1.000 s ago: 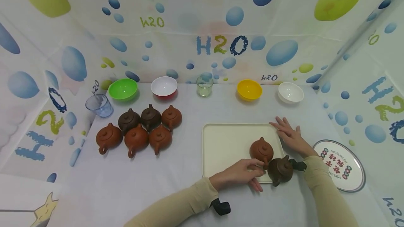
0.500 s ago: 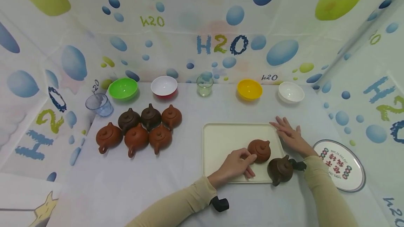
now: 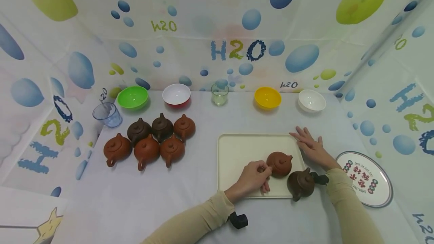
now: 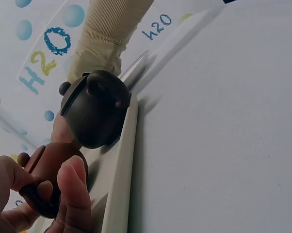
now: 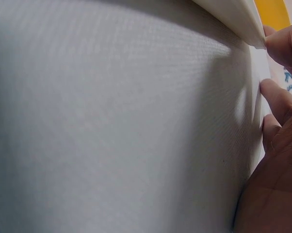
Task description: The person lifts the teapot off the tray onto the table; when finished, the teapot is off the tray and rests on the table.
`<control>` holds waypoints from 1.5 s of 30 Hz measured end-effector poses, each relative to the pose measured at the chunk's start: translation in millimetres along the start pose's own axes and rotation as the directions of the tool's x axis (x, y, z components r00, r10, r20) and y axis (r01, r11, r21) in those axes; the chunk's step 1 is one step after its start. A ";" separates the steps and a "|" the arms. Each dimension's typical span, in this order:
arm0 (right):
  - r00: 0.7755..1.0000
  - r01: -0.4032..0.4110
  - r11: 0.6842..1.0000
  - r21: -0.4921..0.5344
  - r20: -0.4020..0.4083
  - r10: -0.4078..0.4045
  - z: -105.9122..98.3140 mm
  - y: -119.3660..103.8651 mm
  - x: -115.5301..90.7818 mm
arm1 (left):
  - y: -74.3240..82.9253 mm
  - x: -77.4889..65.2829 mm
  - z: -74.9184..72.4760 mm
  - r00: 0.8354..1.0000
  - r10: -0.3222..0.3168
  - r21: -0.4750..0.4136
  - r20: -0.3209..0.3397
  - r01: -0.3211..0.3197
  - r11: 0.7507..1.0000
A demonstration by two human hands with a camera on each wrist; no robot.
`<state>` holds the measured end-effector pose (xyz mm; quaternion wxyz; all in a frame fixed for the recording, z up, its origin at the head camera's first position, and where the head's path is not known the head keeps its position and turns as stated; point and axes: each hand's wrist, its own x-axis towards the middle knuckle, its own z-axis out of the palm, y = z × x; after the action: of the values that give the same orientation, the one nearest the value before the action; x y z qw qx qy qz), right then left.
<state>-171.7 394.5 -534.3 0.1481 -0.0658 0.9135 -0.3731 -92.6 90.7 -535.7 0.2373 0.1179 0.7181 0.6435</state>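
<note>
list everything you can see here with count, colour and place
teapots in group: six, four reddish brown and two dark brown, left of table
teapot on tray: one, reddish brown, near right of tray
dark teapot: one, dark brown, at tray's near right corner
tray: one, cream, centre right
bowls: four along the back, green, white with red outside, yellow, white
glass: one, clear, back centre
cup: one, clear bluish, back left
plate: one, white with print, far right
left hand: fingers pinch the teapot on tray
right hand: flat at tray's right edge
</note>
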 end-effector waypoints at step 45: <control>1.000 0.006 1.000 -0.005 -0.004 -0.006 1.0 2.7 3.8 | 14.1 -8.3 -5.8 0.997 0.034 -0.032 -0.065 -0.036 0.999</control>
<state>-175.0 394.9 -537.7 0.1450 -0.0680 0.9146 -0.3714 -90.2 83.7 -519.9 0.2044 0.1057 0.7125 0.6628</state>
